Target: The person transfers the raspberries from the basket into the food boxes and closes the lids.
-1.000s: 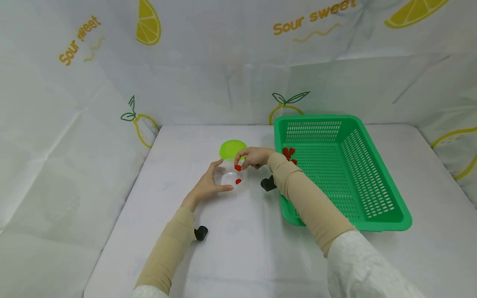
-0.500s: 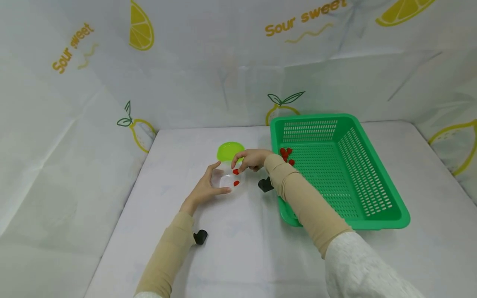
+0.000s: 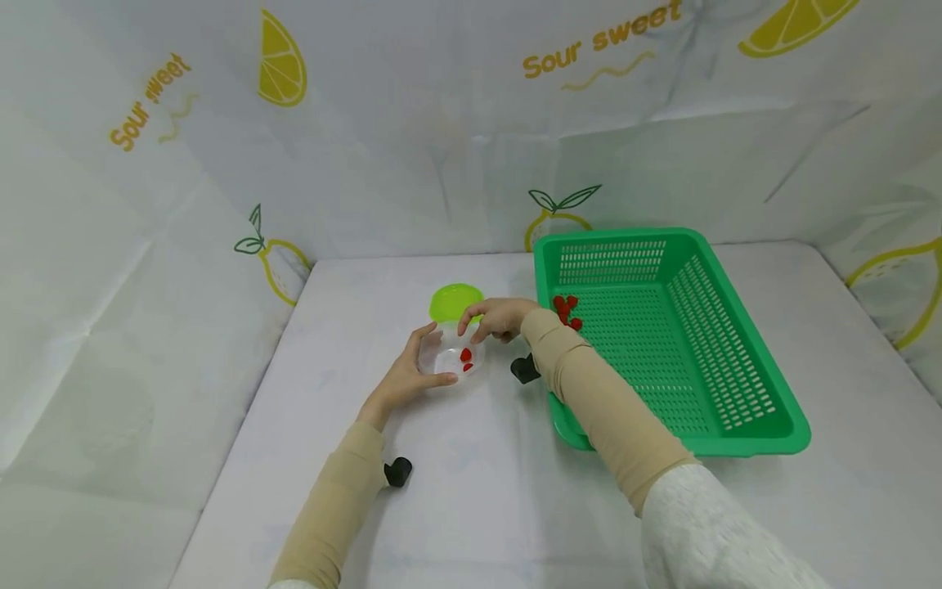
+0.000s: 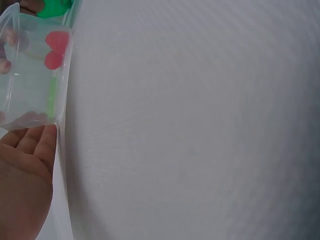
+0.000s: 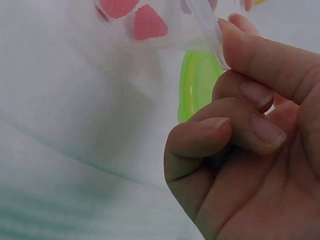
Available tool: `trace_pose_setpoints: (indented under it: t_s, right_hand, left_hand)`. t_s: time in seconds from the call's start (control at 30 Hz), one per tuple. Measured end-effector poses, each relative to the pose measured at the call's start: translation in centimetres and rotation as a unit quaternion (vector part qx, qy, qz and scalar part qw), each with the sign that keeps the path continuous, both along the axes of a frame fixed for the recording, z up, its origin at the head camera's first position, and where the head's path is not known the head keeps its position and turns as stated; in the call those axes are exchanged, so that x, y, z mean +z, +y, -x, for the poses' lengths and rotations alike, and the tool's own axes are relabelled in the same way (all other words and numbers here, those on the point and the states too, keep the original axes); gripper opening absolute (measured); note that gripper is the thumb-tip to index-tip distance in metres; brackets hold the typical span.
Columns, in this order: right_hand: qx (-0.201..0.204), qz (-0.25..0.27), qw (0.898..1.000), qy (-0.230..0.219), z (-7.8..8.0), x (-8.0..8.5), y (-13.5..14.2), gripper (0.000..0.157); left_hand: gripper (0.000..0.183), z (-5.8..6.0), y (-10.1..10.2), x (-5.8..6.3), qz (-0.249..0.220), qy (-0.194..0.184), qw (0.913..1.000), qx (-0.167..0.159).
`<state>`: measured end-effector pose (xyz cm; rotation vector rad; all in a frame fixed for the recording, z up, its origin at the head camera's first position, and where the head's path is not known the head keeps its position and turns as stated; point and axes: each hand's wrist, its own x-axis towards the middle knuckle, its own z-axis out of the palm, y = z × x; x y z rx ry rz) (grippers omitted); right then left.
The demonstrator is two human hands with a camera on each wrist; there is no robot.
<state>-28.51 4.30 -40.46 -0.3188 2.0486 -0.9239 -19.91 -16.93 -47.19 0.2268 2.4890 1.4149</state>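
Note:
Cupped around the left side of a small clear plastic container (image 3: 446,360), my left hand (image 3: 401,378) holds it with thumb and fingers spread apart. Two red raspberries (image 3: 466,355) lie inside, near its right side; the right wrist view shows one raspberry's (image 5: 150,23) bumpy cone shape through the wall. My right hand (image 3: 502,317) is over the container's right rim, index finger and thumb apart with nothing pinched between them. Its other fingers curl in loosely. A lime-green lid (image 3: 451,301) lies just behind the container, partly covered by the right hand.
A large green slotted basket (image 3: 651,343) stands to the right, under the right forearm. Several more raspberries (image 3: 565,306) sit at its left inner edge. Black wrist cameras (image 3: 398,472) stick out from both wrists. Behind the white table hangs a lemon-printed sheet (image 3: 412,164).
The right fingers have let go of a raspberry, which dropped into the container beside the other one. The left hand keeps its hold. The head view has shifted slightly.

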Motion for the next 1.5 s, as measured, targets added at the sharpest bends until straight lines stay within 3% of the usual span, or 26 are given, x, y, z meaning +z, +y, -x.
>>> trace_pose_setpoints:
  t_s: [0.4,0.7,0.9,1.2,1.5]
  right_hand:
    - [0.07,0.0,0.997,0.014,0.9,0.0,0.6,0.033]
    - [0.104,0.019,0.993,0.042,0.9,3.0,1.3,0.04]
    - [0.113,0.051,0.991,0.046,0.5,5.1,2.7,0.04]
    - [0.047,0.111,0.989,0.082,-0.1,7.3,8.6,0.026]
    - [0.034,0.154,0.987,0.033,-0.9,4.7,13.4,0.027]
  left_hand:
    - [0.101,0.3,0.0,0.1,0.018,0.0,0.9998,-0.008]
    - [0.101,0.5,0.0,0.8,0.038,-0.002,0.9992,-0.009]
    - [0.103,0.5,0.1,0.4,0.03,-0.012,0.9994,-0.011]
    - [0.102,0.3,0.8,0.7,0.03,-0.009,0.9995,-0.01]
    - [0.101,0.1,0.5,0.6,0.035,-0.015,0.9992,-0.013]
